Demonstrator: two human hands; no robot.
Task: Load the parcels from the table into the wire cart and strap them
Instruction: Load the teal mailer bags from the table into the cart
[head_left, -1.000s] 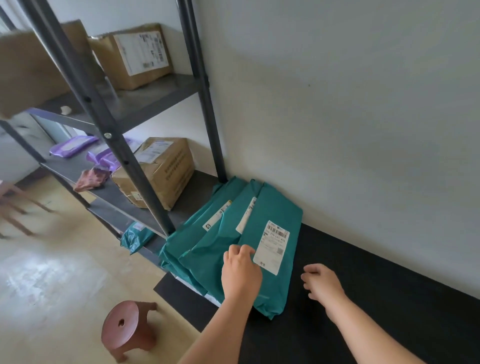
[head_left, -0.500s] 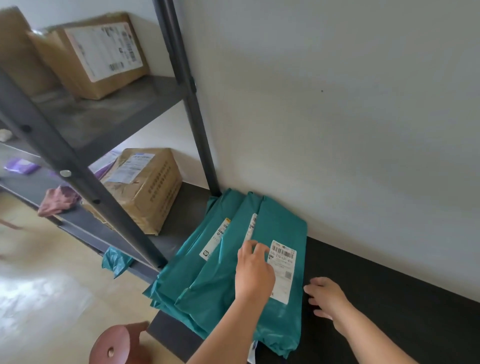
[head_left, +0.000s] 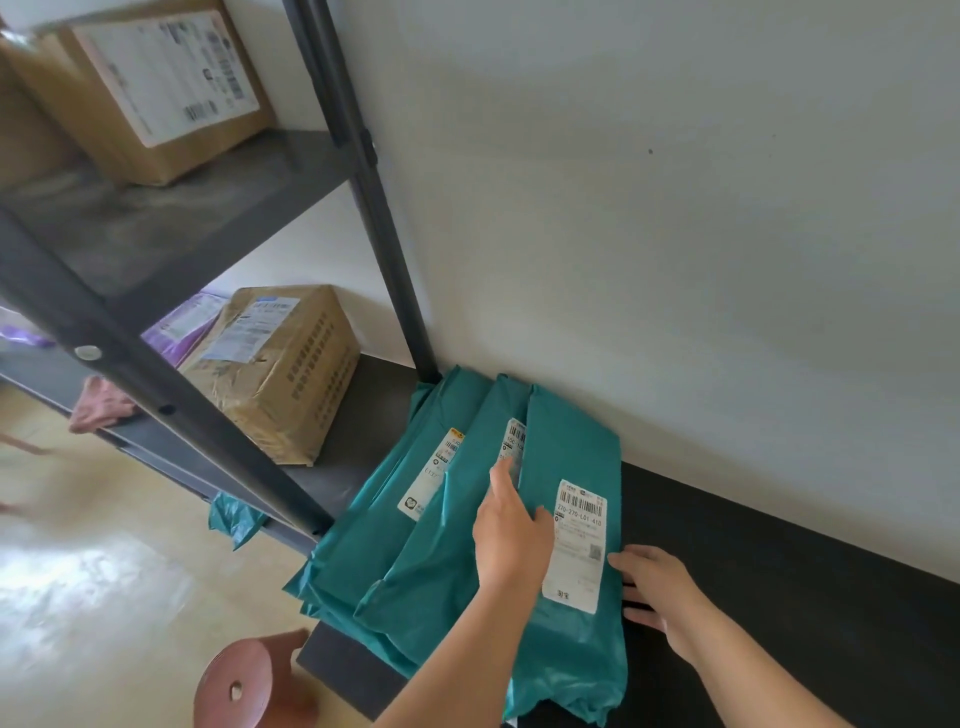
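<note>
Three teal parcels lie in a pile on the black table (head_left: 779, 597), pushed up against the white wall (head_left: 675, 234). They are soft plastic bags, smooth, shiny and a bit crinkly. Each one is long and flat. Their long sides run from the near edge of the table away to the wall, and they fan out a little to the left.

The top parcel (head_left: 571, 447) is on the right side of the pile. It has a tall white label (head_left: 576, 551) with a black barcode near the top. The middle parcel (head_left: 447, 551) and the lowest parcel (head_left: 374, 525) peek out on the left, each showing a strip of white label.

The left hand (head_left: 511, 540) lies flat on the middle parcel, right at the left edge of the top one. Its fingers are straight and point toward the wall. The right hand (head_left: 657, 587) rests on the table with its fingers stretched out, touching the right edge of the top parcel. Neither hand grips anything.

To the left stands a dark metal rack (head_left: 363, 182) with flat grey shelves. A brown cardboard box (head_left: 156, 88) sits on the high shelf and another cardboard box (head_left: 280, 374) on the lower one. Beside the lower box are a purple bag (head_left: 182, 327) and a pink cloth (head_left: 101, 405). A small teal bag (head_left: 234, 519) pokes out under that shelf. A round reddish-brown stool (head_left: 254, 686) with a hole in its seat stands on the shiny pale floor (head_left: 104, 571).
</note>
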